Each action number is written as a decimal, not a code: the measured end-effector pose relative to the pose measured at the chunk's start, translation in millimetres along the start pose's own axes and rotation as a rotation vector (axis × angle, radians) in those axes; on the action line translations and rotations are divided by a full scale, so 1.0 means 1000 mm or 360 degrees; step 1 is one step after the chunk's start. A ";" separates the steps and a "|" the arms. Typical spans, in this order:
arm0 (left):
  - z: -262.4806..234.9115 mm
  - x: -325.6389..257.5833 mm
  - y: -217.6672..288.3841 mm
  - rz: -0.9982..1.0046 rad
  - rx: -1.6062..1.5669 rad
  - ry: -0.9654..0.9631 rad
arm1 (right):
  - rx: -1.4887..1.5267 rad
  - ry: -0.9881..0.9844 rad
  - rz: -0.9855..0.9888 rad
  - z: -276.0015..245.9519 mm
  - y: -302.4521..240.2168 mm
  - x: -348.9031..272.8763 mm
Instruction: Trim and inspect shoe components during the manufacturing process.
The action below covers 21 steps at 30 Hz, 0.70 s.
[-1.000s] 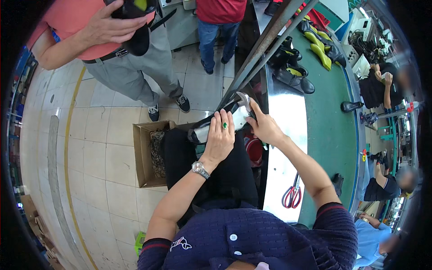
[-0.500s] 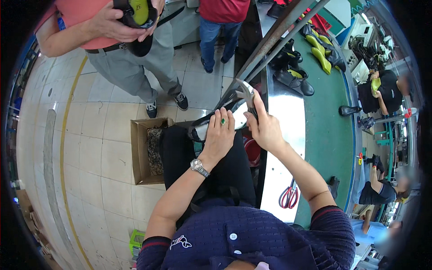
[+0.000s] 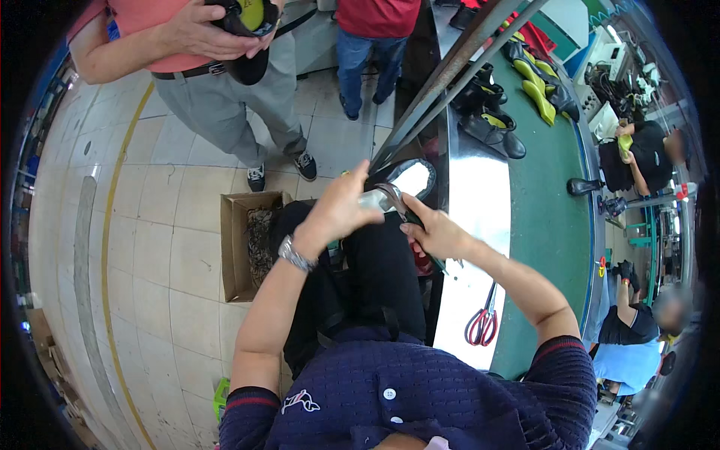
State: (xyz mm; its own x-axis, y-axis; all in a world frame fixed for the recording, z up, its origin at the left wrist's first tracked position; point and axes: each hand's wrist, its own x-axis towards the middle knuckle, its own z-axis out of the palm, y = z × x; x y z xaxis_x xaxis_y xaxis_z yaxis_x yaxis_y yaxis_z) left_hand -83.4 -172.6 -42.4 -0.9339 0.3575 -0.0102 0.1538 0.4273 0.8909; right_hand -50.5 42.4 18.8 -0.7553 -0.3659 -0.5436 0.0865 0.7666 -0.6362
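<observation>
Across my lap lies a shoe with its pale sole (image 3: 414, 180) turned up and a dark edge around it. My right hand (image 3: 441, 232) is closed around the handles of metal pincers (image 3: 392, 195). Their curved head sits over the sole's near part, and the dark handles stick out below my fist. My left hand (image 3: 339, 210), with a watch at its wrist, is at the left of the shoe beside the pincers' head. It is slightly blurred, with thumb and fingers apart; whether it touches the shoe I cannot tell.
Red-handled scissors (image 3: 481, 324) lie on the shiny metal strip (image 3: 472, 285) at my right. Beyond it runs a green bench (image 3: 547, 225) bearing dark shoes (image 3: 491, 127) and yellow-green shoe forms (image 3: 536, 94). An open cardboard box (image 3: 238, 247) stands left of my legs. Ahead, a person (image 3: 214, 82) holds a shoe.
My left hand has come off the sole and moved left. The pincers have come down and nearer to me, their head now over the sole. More of the pale sole shows.
</observation>
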 end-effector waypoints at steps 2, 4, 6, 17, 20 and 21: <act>0.025 -0.020 0.007 0.0476 0.1269 0.0286 | 0.0004 0.0085 -0.0175 0.007 0.014 -0.001; 0.047 -0.024 -0.002 0.0463 0.1570 0.0386 | 0.0069 0.0102 -0.0167 0.006 0.018 -0.004; 0.044 -0.028 -0.001 0.0381 0.1663 0.0309 | -0.0549 0.0003 -0.0224 -0.019 0.002 -0.002; 0.052 -0.035 -0.011 0.0484 0.2114 0.0462 | -0.0920 0.0770 -0.0496 -0.005 -0.028 0.015; 0.057 -0.038 -0.013 0.0579 0.2094 0.0492 | -0.0428 0.1224 -0.0539 0.035 -0.010 0.020; 0.057 -0.038 -0.014 0.0595 0.2029 0.0522 | -0.0873 0.0822 -0.0326 0.039 0.004 0.027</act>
State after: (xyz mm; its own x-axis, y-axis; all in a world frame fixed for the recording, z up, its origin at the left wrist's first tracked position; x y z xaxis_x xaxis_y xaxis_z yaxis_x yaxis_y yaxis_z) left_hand -31.4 -145.3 -80.4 -0.7770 0.4841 0.4024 0.4327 0.8750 -0.2172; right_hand -44.7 15.2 -19.7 -0.9400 -0.3393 -0.0350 -0.3190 0.9110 -0.2614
